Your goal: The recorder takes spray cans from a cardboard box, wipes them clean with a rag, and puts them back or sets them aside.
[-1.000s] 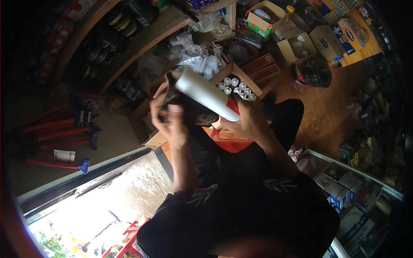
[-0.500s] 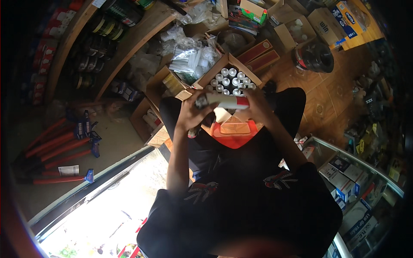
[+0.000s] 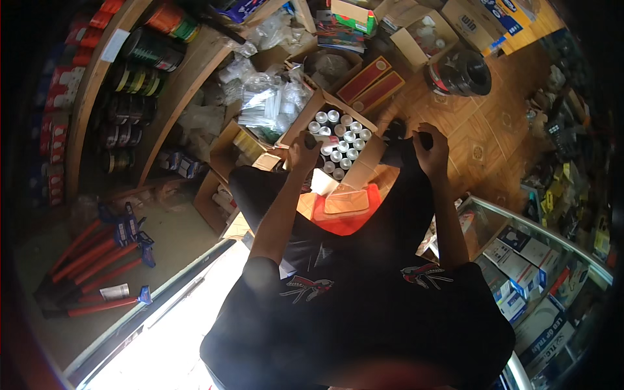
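Note:
My left hand [image 3: 303, 152] is at the left edge of an open cardboard box [image 3: 359, 170]. Its fingers curl round one end of a pale tube with a reddish band [image 3: 330, 140], which lies slanted over the box's contents; the hand covers part of it. Several silver-topped cylinders [image 3: 351, 137] stand upright inside the box. Off to the right, above my knee, my right hand [image 3: 434, 151] is raised with its fingers curled into a ring toward the thumb. A dark spot shows inside that ring, and I cannot make out whether it is a small object.
A box of clear plastic wrappers [image 3: 273, 104] adjoins at the far left. Two long red boxes [image 3: 372, 84] lie behind, with a black tub [image 3: 458, 73] to their right. A red tray-like thing [image 3: 351, 211] is between my legs. A glass case [image 3: 539, 260] stands right.
Both hands held the pale tube above the box. Now my right hand has let go and moved right, while my left hand has brought the tube down to the box. The view has shifted slightly.

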`<action>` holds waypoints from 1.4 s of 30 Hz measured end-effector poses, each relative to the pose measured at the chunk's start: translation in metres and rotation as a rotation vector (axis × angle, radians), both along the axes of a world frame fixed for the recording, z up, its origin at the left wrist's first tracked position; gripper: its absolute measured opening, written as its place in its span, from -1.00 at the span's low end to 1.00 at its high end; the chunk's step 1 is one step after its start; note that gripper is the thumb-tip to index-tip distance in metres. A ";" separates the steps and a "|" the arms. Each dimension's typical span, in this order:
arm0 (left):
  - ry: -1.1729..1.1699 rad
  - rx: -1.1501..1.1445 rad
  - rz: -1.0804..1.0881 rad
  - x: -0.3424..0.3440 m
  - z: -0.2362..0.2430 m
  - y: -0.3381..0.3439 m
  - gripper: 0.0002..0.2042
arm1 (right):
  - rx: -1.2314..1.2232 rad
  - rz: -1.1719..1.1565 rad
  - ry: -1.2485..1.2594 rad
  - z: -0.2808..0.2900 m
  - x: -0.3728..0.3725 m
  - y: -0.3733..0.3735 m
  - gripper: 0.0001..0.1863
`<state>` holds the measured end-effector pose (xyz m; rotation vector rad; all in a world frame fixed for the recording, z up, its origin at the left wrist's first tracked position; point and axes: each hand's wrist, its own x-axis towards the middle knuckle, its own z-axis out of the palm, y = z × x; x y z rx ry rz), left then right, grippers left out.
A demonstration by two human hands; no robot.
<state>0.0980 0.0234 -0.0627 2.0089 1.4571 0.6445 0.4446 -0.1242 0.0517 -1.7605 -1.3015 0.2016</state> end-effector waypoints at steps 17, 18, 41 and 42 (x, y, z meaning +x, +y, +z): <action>0.549 -0.269 -0.189 0.059 -0.095 0.014 -0.39 | -0.031 0.029 -0.210 -0.001 -0.001 0.011 -0.69; 0.566 -0.293 -0.181 0.059 -0.104 0.014 -0.40 | -0.045 0.034 -0.209 0.002 -0.004 0.012 -0.70; 0.073 -0.751 -0.186 0.006 0.042 -0.076 -0.65 | -1.098 0.604 -0.339 -0.262 -0.155 0.131 -0.61; 0.099 -0.754 -0.188 0.000 0.048 -0.079 -0.65 | -1.098 0.641 -0.382 -0.266 -0.158 0.134 -0.64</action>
